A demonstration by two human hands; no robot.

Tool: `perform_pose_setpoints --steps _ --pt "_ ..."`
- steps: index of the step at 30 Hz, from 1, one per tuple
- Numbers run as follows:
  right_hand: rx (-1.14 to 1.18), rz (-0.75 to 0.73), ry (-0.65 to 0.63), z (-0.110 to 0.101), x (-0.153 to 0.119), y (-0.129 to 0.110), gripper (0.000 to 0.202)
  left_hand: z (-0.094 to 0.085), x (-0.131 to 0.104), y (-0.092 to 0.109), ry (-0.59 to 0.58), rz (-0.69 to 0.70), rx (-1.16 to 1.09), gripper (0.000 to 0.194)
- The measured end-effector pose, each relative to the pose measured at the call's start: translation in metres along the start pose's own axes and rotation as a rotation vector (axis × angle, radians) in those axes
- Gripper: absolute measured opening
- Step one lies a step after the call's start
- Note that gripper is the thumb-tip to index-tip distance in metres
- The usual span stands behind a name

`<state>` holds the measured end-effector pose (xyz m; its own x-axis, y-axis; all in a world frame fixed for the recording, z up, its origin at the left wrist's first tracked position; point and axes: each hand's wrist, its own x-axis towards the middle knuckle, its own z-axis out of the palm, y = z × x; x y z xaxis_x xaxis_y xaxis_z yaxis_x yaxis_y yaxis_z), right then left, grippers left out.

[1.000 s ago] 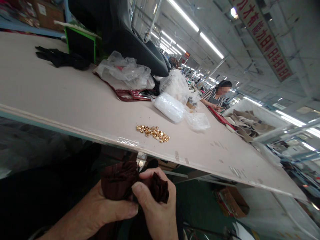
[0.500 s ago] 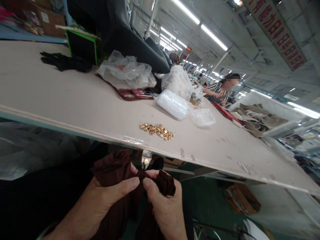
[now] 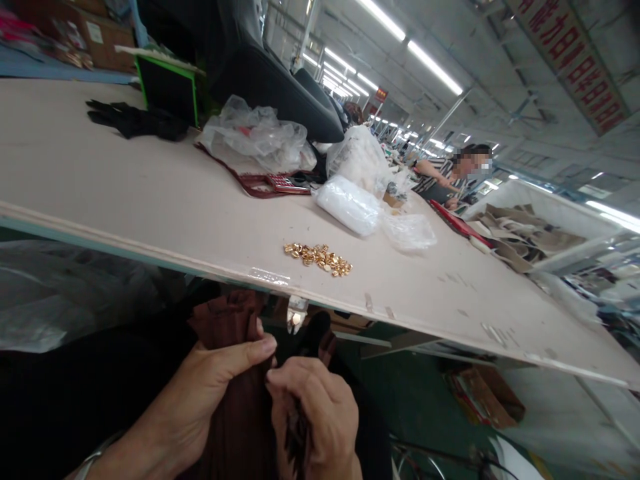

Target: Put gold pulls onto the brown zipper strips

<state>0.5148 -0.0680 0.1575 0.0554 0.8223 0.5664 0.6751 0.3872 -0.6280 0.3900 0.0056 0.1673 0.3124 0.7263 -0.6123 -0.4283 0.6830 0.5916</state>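
A bunch of dark brown fabric [image 3: 229, 320] hangs over my lap, below the table's front edge. My left hand [image 3: 220, 373] is closed around it, thumb pressed on its right side. Close beside it, my right hand [image 3: 317, 407] has its fingers curled around more of the brown material, whose ends poke out under the fingers. The fingertips of both hands nearly meet. Just beyond them, a small metal clamp-like fitting [image 3: 297, 313] with a gold piece in it sticks out below the table edge. On the tabletop lies a small pile of gold metal pieces [image 3: 320, 257].
The table [image 3: 150, 193] bears clear plastic bags [image 3: 257, 137], a white plastic-wrapped packet [image 3: 349, 205], a red calculator [image 3: 287, 183] and a black glove-like item [image 3: 135, 121]. A co-worker [image 3: 445, 177] is at the far right. Beneath the table sits a cardboard box [image 3: 493, 393].
My right hand has turned over and drawn down, its fingers now curled around the brown material. My left hand keeps its hold. The view has shifted slightly.
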Motion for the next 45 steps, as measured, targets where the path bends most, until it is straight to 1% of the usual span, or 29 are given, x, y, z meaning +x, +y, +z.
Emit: perform_pose_setpoints --steps 2,6,7,8,12,14,16,18,20,22,25,30,35,38,45 --pt "0.064 0.109 0.052 0.001 0.0 0.0 0.022 0.0 -0.001 -0.001 -0.024 -0.011 0.007 0.029" --pt "0.332 0.464 0.134 0.005 0.005 -0.001 0.006 -0.002 -0.002 -0.005 -0.057 -0.008 0.01 0.027" --pt "0.395 0.534 0.138 0.006 0.007 -0.002 0.004 -0.002 -0.002 -0.006 -0.06 -0.008 0.0 0.028" --pt "0.451 0.585 0.137 0.007 0.009 -0.003 0.008 -0.002 -0.002 -0.007 -0.057 -0.002 -0.015 0.029" --pt "0.711 0.744 0.154 0.009 0.015 -0.005 0.024 -0.001 0.0 -0.005 -0.031 0.028 -0.061 0.035" --pt "0.847 0.84 0.143 0.009 0.017 -0.004 0.032 0.0 0.001 -0.002 -0.066 0.042 -0.061 0.033" --pt "0.917 0.899 0.133 0.009 0.02 -0.001 0.039 0.001 0.003 0.001 -0.134 0.057 -0.037 0.029" --pt "0.951 0.95 0.177 0.009 0.023 0.001 0.037 0.002 0.004 0.004 -0.17 0.077 0.0 0.024" --pt "0.984 1.01 0.243 0.01 0.025 0.004 0.033 0.004 0.004 0.005 -0.154 0.094 0.03 0.021" --pt "1.007 1.046 0.268 0.012 0.026 0.005 0.03 0.006 0.004 0.006 -0.157 0.077 0.039 0.02" --pt "1.019 1.067 0.258 0.013 0.026 0.005 0.028 0.008 0.004 0.007 -0.203 0.024 0.03 0.019" --pt "1.039 1.065 0.25 0.013 0.029 0.004 0.028 0.012 0.004 0.009 -0.21 0.032 0.077 0.018" --pt "1.034 1.089 0.242 0.01 0.034 -0.001 0.027 0.015 0.002 0.01 -0.265 -0.001 0.063 0.015" --pt "1.024 1.076 0.228 0.009 0.037 -0.003 0.025 0.016 0.002 0.01 -0.246 -0.029 0.039 0.018" --pt "1.044 1.047 0.218 0.014 0.037 0.005 0.027 0.018 0.005 0.009 -0.246 -0.01 0.029 0.019"
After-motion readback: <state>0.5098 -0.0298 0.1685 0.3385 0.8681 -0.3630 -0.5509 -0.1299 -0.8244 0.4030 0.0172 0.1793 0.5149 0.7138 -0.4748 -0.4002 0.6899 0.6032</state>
